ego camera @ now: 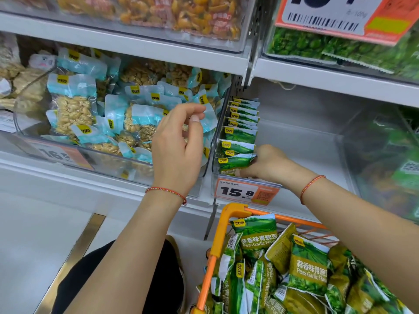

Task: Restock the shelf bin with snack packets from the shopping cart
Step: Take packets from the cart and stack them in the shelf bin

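The white shelf [113,175] carries three clear bins. The middle shelf bin [294,141] holds a row of upright green pea packets [240,134] along its left wall. Left of it sits the peanut bin [74,152]; right of it, a bin of green packs [385,155].

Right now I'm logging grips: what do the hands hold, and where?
The right hand holds a green pea packet by its right edge in the bin; the left hand holds nothing.
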{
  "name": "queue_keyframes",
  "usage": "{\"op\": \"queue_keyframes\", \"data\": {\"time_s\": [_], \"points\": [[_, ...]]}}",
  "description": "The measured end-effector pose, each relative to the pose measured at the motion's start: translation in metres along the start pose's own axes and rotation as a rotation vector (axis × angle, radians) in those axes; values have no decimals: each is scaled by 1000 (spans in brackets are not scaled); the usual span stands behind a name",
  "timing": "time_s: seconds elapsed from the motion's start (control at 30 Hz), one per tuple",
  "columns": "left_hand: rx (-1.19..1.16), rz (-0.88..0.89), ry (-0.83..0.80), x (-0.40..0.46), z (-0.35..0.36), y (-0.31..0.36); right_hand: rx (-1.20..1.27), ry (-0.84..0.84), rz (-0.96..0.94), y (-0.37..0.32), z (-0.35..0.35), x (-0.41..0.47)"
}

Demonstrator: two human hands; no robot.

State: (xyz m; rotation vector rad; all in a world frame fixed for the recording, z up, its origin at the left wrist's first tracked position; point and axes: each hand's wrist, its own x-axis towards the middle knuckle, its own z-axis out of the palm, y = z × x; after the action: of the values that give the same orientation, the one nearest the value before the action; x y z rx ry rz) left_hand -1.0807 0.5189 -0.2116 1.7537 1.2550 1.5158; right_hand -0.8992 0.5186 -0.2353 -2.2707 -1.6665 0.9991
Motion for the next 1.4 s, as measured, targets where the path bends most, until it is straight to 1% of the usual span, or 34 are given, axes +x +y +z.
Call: {"op": "queue_keyframes", "data": {"time_s": [0.1,0.27,0.43,0.57,0.63,0.77,1.07,1.3,1.4], "points": [[5,7,-4,0,0,0,-43,-12,-19,-4,-2,-4],[21,16,-9,1,0,-1,-140,-56,66,-1,-10,-10],[41,31,-11,1,1,-3,-90,-65,80,2,-12,-15],[65,45,-18,1,1,-4,-186,-94,-16,-6,-8,-20],[72,53,-20,1,1,-5,-222,-73,-55,-11,-8,-22],[75,59,-32,1,1,-5,-226,-38,-72,-13,-10,-24],[93,54,-46,1,1,-7,-242,-12,-12,-12,-5,-16],[104,70,-53,1,-3,-6,-187,-15,-38,-11,-9,-23],[106,72,-45,-2,-4,-6,-222,-14,-17,-8,-15,-30]]}}
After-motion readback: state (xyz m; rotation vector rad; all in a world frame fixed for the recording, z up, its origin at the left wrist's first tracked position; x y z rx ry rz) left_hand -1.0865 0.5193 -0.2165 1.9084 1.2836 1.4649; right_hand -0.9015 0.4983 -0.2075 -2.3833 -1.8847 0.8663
